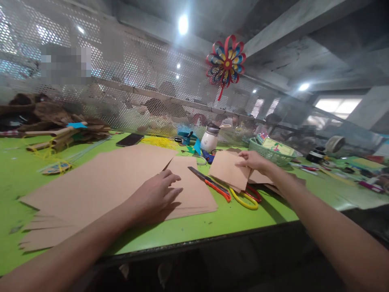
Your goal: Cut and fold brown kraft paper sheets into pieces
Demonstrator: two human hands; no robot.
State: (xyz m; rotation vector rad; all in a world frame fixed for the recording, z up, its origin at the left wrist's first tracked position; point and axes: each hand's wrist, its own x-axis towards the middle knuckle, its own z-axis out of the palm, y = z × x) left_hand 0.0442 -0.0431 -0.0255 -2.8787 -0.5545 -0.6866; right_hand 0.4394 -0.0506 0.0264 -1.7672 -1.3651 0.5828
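Note:
Large sheets of brown paper lie in a loose stack on the left and middle of the green table. My left hand is over the right part of this stack, fingers spread, holding nothing. My right hand grips the edge of a smaller brown paper piece between thumb and fingers, above other cut pieces. Between the hands lie orange-handled scissors, blades pointing to the upper left. Scissors with a yellow handle and a red handle lie partly beneath the smaller paper.
Behind the papers are a black phone, yellow strings, a white bottle and a green basket. Crumpled brown material is piled at the far left. A paper flower hangs by the perforated screen. Pens lie right.

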